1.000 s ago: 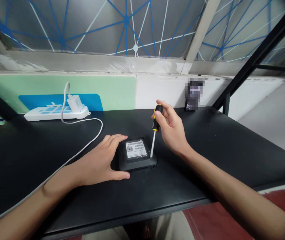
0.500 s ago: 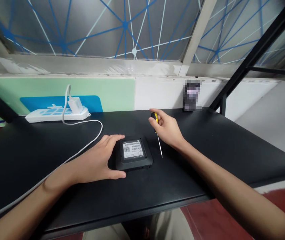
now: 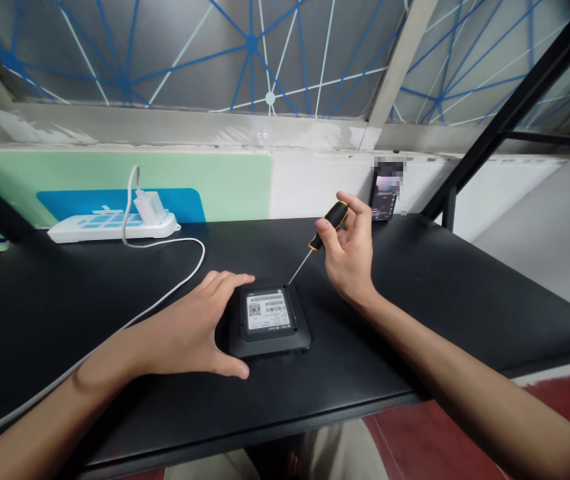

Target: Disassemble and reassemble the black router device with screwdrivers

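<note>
Screwdriver (image 3: pixel 335 215) tip has shifted to black device (image 3: pixel 269 346), far-right corner; right hand (image 3: pixel 353 263), fingers pinching its handle; left hand (image 3: pixel 192 330), fingers spread beside device, contact unclear.

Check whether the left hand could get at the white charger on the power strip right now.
Probably yes: the left hand is spread open at the black device's left side, and only the white cable, lying low on the table, crosses between it and the charger.
</note>
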Tool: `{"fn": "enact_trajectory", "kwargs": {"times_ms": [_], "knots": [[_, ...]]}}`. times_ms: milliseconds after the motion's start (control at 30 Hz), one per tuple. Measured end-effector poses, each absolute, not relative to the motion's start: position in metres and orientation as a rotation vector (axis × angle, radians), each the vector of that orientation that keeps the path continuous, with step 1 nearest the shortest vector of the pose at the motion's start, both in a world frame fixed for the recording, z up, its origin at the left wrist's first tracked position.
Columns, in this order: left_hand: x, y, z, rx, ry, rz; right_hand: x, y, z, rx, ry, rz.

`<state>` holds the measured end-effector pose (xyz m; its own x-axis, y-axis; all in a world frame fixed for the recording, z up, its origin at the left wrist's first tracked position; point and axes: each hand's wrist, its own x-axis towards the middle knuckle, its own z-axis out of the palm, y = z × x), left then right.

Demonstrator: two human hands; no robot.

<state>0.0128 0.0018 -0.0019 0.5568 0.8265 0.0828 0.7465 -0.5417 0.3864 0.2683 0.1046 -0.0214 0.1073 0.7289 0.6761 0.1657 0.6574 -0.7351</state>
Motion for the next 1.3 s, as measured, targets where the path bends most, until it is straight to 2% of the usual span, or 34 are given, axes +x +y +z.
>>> {"fn": "enact_trajectory", "kwargs": {"times_ms": [567,1300], "knots": [[0.015,0.003,0.0,2.473,1.319,0.342,0.266,0.099,-0.021,-0.784,-1.501,0.454],[0.014,0.003,-0.003,2.481,1.286,0.366,0.263,0.085,-0.006,-0.719,-1.481,0.708]]}}
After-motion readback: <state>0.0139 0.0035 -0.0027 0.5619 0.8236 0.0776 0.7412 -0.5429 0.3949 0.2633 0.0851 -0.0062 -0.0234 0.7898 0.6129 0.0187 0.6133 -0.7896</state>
